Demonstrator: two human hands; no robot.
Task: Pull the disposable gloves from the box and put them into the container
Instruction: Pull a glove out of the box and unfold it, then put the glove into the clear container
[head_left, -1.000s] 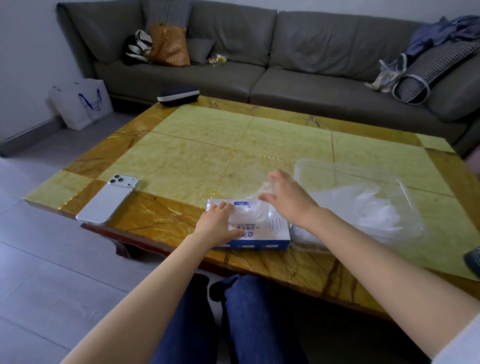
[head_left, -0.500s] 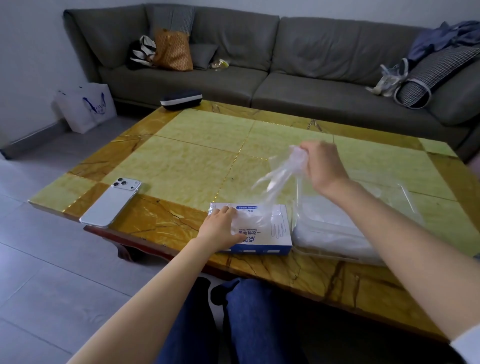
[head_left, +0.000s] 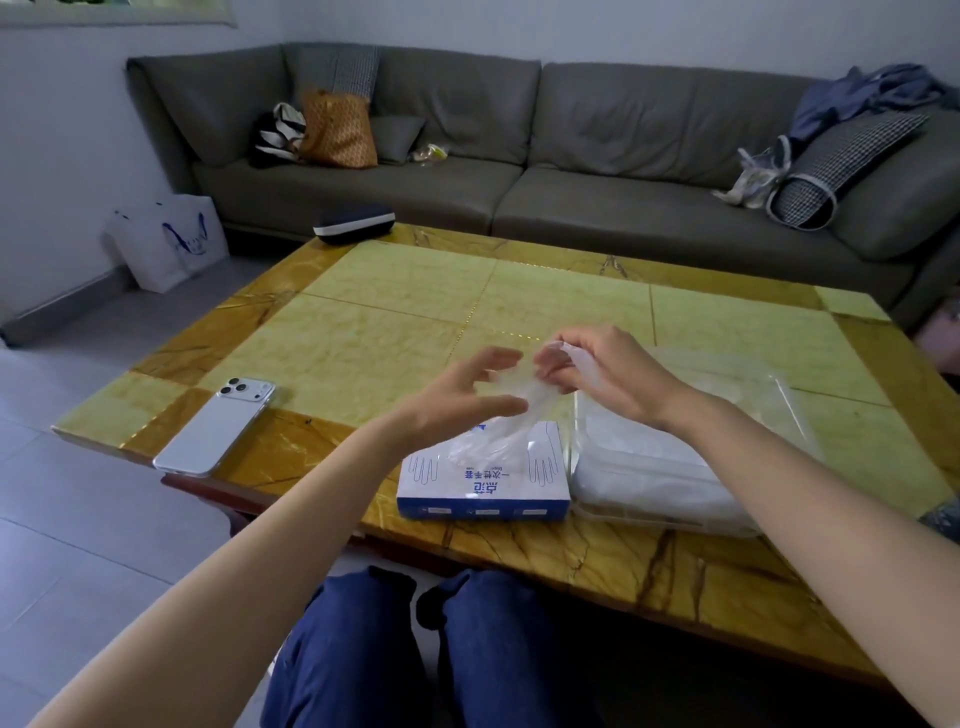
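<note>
Many gloves (head_left: 649, 467) in container (head_left: 670, 522) — right fingers (head_left: 558, 374) pinch glove (head_left: 537, 402) over box (head_left: 483, 493); left fingers (head_left: 493, 361) spread.

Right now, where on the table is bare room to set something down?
Bare: the green tiles between the phone and the dark case, and the far tiles up to the sofa-side edge of the table. Crowded: near right, where the glove box sits beside the container and the right hand holds a glove over them, left hand alongside.

My living room, seen over the low marble table (head_left: 389, 332).
A grey sofa (head_left: 571, 208) lines the white wall (head_left: 62, 130); pale floor tiles (head_left: 78, 519) lie to my left.
</note>
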